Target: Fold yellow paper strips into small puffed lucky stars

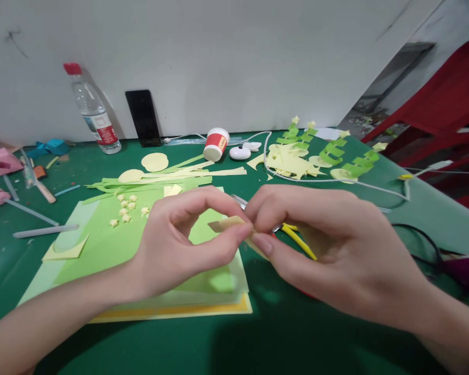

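Note:
Between both hands is a narrow pale-yellow paper strip [227, 224], held above the table. My left hand [191, 237] pinches it between thumb and index finger. Close against those fingertips, my right hand [324, 239] pinches the same strip, its lower end showing under the thumb. Below the left hand lies a stack of green and yellow paper sheets [101, 250]. Several small folded paper stars [125, 209] rest on the stack. Behind the right hand are pliers or scissors with yellow handles [299, 240], partly hidden.
Green and yellow paper strips [172, 177] lie behind the stack, near a tipped paper cup [216, 144] and a white earbud case [239, 152]. A water bottle [94, 112] and phone [144, 119] stand by the wall. Paper scraps [291, 160], a white cable [328, 180] and green paper trees [332, 152] occupy the right.

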Demonstrator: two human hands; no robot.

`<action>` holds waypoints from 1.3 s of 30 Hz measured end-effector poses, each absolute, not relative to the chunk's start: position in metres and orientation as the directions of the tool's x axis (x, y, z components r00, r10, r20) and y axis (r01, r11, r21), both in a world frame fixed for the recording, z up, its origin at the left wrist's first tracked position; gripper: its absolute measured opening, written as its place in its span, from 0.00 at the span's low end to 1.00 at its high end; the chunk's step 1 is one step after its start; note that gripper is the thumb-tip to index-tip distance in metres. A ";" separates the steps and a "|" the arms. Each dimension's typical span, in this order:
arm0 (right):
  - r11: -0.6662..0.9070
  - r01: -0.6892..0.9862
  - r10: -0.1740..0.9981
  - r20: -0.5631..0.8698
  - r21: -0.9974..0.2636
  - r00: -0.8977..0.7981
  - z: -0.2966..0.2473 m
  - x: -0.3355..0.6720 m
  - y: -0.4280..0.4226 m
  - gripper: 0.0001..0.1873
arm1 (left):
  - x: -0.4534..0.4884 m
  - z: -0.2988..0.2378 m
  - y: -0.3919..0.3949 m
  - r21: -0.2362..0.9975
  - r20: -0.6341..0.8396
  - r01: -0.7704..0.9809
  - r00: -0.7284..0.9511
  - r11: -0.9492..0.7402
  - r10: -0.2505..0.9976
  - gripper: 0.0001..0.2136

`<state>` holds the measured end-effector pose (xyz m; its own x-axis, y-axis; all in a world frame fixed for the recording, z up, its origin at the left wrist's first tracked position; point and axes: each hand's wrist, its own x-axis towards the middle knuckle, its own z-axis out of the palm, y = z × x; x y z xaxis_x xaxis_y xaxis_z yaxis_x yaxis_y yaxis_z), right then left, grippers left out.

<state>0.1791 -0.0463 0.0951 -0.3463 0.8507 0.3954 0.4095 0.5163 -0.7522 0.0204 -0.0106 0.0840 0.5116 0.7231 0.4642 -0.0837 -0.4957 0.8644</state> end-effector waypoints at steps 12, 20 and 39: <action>0.509 0.357 0.851 0.395 -0.783 -0.347 0.098 0.179 -0.047 0.09 | 0.022 0.084 -0.013 0.897 0.419 -0.104 0.506 -0.429 0.754 0.03; 0.530 0.347 0.842 0.431 -0.774 -0.324 0.095 0.177 -0.051 0.09 | 0.023 0.082 -0.013 0.891 0.447 -0.152 0.450 -0.427 0.773 0.04; 0.560 0.666 0.797 0.540 -0.493 -0.270 0.107 0.185 -0.053 0.08 | 0.020 0.086 -0.010 0.864 0.457 -0.061 0.511 -0.500 0.728 0.03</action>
<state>0.1853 -0.0534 0.1070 -0.2698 0.7972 0.5400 0.6660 0.5595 -0.4933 0.0199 -0.0104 0.0864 0.5109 0.7279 0.4573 -0.0612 -0.4998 0.8640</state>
